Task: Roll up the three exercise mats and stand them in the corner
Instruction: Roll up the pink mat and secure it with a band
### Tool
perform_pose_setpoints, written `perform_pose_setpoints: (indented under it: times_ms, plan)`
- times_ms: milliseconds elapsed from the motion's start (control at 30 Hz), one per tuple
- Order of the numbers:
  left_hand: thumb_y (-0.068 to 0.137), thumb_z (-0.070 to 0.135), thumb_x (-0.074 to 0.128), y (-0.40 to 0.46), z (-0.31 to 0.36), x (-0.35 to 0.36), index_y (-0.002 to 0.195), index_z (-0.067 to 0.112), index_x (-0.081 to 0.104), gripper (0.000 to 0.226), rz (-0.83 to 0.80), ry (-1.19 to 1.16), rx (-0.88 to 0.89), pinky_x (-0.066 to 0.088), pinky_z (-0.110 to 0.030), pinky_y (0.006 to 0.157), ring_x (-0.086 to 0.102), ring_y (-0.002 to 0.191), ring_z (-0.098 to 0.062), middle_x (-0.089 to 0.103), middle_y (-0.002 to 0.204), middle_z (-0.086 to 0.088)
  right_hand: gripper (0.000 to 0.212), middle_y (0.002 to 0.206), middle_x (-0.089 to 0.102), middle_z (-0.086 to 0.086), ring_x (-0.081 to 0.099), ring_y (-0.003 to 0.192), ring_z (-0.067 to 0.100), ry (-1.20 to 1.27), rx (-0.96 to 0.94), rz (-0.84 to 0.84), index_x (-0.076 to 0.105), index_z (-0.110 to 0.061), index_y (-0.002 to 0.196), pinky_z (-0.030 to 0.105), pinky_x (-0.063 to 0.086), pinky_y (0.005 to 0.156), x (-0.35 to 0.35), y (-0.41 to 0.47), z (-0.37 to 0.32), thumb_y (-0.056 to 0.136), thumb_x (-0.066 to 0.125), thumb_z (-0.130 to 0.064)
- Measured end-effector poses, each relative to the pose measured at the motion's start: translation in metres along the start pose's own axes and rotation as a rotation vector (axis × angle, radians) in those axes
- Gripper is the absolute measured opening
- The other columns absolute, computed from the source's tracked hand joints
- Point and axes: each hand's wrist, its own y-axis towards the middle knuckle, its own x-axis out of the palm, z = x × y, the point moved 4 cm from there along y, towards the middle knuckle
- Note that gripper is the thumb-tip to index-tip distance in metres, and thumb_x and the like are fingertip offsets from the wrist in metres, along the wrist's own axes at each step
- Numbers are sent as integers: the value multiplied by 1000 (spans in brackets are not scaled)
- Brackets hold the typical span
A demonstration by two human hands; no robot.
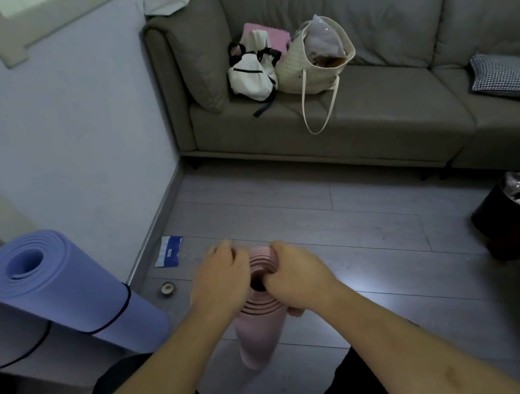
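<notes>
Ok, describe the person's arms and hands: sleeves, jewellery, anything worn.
Both forearms are bare to the frame's lower edge; no sleeves show. The left hand and right hand wear no gloves, and no watch, bracelet or ring is visible. The right forearm carries a small darker mark near the bottom of the picture.

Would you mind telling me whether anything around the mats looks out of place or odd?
Two bits of litter lie on the floor by the baseboard: a blue-and-white wrapper and a small round object, just beyond the purple mat. The pink mat, upright in both hands, looks fine.
</notes>
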Motion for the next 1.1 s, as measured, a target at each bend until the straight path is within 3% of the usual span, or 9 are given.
perform_pose_setpoints:
  times_ms: [100, 267, 400, 500, 600, 733, 833, 933, 1100]
  plan:
    - [102, 46, 51, -8, -1, 1, 109, 25, 55, 22, -105, -200, 37, 43, -32, 79, 54, 99, -12, 55, 114, 1, 14, 87, 71, 2, 72, 57, 25, -63, 15, 67, 61, -23, 101, 41, 63, 50, -12, 2, 3, 87, 65, -21]
    - [92, 61, 59, -15, 13, -17, 109, 27, 52, 39, -157, 93, 178, 51, -30, 72, 58, 88, -9, 57, 105, 6, 20, 86, 69, -1, 68, 76, 23, -226, -72, 136, 63, -26, 101, 40, 63, 64, -26, 3, -3, 83, 61, -18]
    - [89, 58, 60, 0, 20, -21, 85, 23, 55, 36, -184, 113, 123, 48, -29, 57, 66, 72, -15, 67, 83, 0, 27, 87, 70, -7, 68, 79, 22, -322, -153, 153, 65, -33, 106, 39, 61, 67, -29, 9, -12, 82, 59, -21]
    - [92, 47, 65, 10, 21, -23, 83, 24, 61, 25, -236, 138, 142, 58, -33, 57, 68, 67, -14, 69, 74, 2, 27, 91, 71, -10, 68, 82, 21, -331, -191, 204, 64, -37, 111, 32, 50, 62, -28, 11, -10, 86, 61, -27]
    - [97, 42, 65, 20, 15, -24, 86, 24, 64, 22, -200, 128, 162, 52, -27, 52, 68, 64, -11, 69, 74, 3, 39, 114, 71, -8, 67, 98, 19, -266, -225, 258, 57, -42, 135, 32, 50, 73, -28, 10, -5, 96, 63, -39]
    - [98, 47, 69, 30, -12, -25, 83, 19, 66, 32, -176, -45, 39, 48, -27, 48, 68, 56, -13, 70, 68, 0, 71, 147, 46, -13, 59, 113, 14, -245, -339, 152, 34, -56, 149, 25, 48, 82, -25, 2, -5, 90, 71, -45]
    - [98, 37, 71, 37, -27, -20, 86, 24, 68, 17, -227, -198, 21, 58, -30, 55, 71, 58, -10, 73, 72, 2, 69, 161, 24, -5, 41, 137, 25, -538, -539, 102, 44, -53, 142, 45, 48, 106, -9, -2, -20, 80, 74, -53]
    - [100, 27, 69, 48, -39, -18, 83, 26, 67, 17, -255, -313, 12, 62, -31, 60, 73, 61, -11, 74, 75, 2, 80, 171, 5, 5, 26, 148, 34, -778, -525, 46, 47, -40, 146, 52, 35, 120, 11, 9, -33, 75, 75, -66]
    - [99, 31, 71, 68, -83, -7, 101, 15, 75, 16, -389, -526, -70, 64, -35, 69, 78, 76, -20, 80, 89, -2, 91, 171, 10, 8, 32, 147, 34, -857, -498, -69, 42, -28, 149, 50, 36, 119, 35, 45, -58, 77, 76, -74]
